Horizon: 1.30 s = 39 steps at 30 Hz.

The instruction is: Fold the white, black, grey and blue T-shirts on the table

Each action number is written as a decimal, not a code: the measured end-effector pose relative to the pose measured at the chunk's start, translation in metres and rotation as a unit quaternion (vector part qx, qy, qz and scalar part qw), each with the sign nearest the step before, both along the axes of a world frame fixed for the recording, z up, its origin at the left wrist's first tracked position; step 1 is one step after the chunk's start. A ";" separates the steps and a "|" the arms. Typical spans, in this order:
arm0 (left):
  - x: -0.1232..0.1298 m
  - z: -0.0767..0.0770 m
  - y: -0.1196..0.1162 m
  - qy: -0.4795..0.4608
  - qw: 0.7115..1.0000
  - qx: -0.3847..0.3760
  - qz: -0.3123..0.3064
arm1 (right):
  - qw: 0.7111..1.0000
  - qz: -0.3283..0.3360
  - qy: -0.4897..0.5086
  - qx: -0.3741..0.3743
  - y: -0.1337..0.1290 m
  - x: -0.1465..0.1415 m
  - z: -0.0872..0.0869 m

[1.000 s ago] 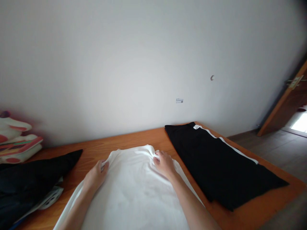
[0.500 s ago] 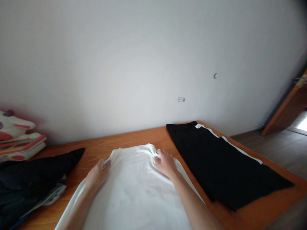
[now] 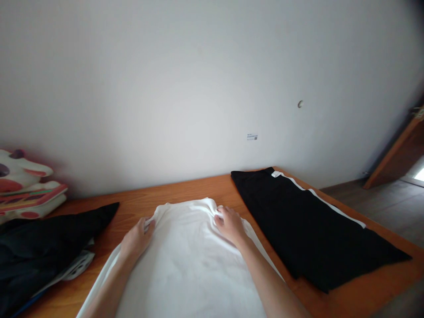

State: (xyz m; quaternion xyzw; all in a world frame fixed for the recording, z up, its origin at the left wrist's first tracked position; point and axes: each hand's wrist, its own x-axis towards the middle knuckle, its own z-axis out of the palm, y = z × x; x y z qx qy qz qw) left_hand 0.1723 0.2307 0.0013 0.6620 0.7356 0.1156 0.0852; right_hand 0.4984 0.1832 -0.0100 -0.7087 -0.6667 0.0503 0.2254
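A white garment (image 3: 185, 260), perhaps a shirt, lies spread on the wooden table (image 3: 185, 187), its far edge bunched in a few folds. My left hand (image 3: 137, 238) grips the far left corner, the cloth pinched between thumb and fingers. At the far right corner, my right hand (image 3: 231, 224) has its fingers closed on a gathered fold. The near part of the garment runs out of view between my forearms.
Right of the white garment lies a flat black garment (image 3: 298, 221) with a white strip along its far edge. On the left are a pile of dark clothes (image 3: 49, 243) and a cartoon-animal plush or cushion (image 3: 29, 190). A wall (image 3: 165, 88) stands behind the table; a door (image 3: 397, 150) is far right.
The view has shifted very slightly, so everything sits a little further right. Both hands keep their hold on the white garment, with no other visible change.
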 end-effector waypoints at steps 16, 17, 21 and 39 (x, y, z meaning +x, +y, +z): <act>-0.001 -0.001 0.001 0.013 1.000 -0.003 -0.003 | 1.000 -0.001 0.003 -0.001 -0.001 -0.001 0.001; -0.001 0.000 0.000 0.015 1.000 -0.007 -0.001 | 1.000 0.000 0.002 0.000 0.000 -0.001 0.001; 0.000 0.000 0.000 0.014 1.000 -0.005 0.002 | 1.000 -0.001 0.002 0.002 0.000 -0.001 -0.001; 0.000 -0.004 0.001 -0.001 1.000 0.008 -0.005 | 1.000 0.004 0.003 0.009 0.001 0.000 -0.003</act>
